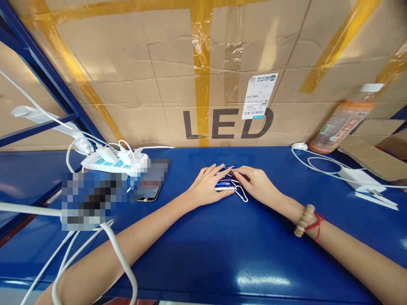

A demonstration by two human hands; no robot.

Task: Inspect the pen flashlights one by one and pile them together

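A small row of slim metallic tubes (224,184) in blue, purple and silver lies on the blue surface, with carabiner clips at their right ends. One silver carabiner clip (242,194) sticks out toward me. My left hand (208,185) rests palm down over the tubes' left ends, fingers stretched out and spread. From the right, my right hand (257,183) reaches in with fingers bent together at the clip ends. What its fingertips pinch is hidden. A beaded bracelet and a red string circle the right wrist.
A large cardboard box (165,84) marked LED stands behind. On the left are a power strip (104,163) with plugs, a phone (151,190), a blurred patch and white cables (119,250). An orange drink bottle (345,123), a white adapter (361,180) and cardboard are at right.
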